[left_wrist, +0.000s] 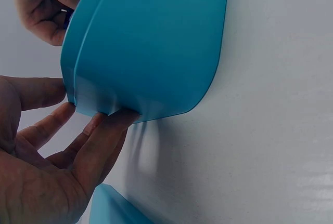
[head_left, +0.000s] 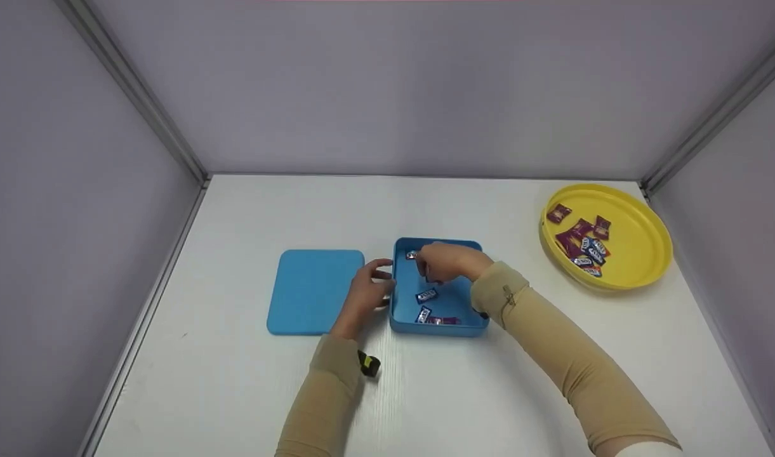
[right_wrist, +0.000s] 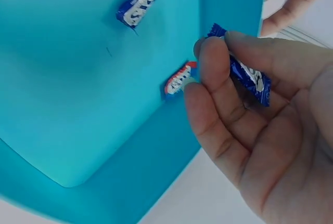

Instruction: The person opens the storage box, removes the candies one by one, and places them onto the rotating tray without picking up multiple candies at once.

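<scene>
An open blue box (head_left: pixel 403 311) sits mid-table, with several wrapped candies inside, among them a blue one (head_left: pixel 426 295) and a purple one (head_left: pixel 444 320). My right hand (head_left: pixel 428 270) hovers over the box's far left corner and pinches a blue-wrapped candy (right_wrist: pixel 252 81) between thumb and fingers. Just below it a red-ended candy (right_wrist: pixel 179 78) lies in the corner of the box (right_wrist: pixel 78 104). My left hand (head_left: pixel 381 279) rests against the box's outer left wall (left_wrist: pixel 151 42), with its straight fingers (left_wrist: pixel 104 130) pressing on it.
The flat blue lid (head_left: pixel 314 291) lies just left of the box. A yellow plate (head_left: pixel 641 244) holding several purple and blue candies (head_left: pixel 581 238) stands at the right rear. Grey partition walls close in the white table (head_left: pixel 425 393) on three sides.
</scene>
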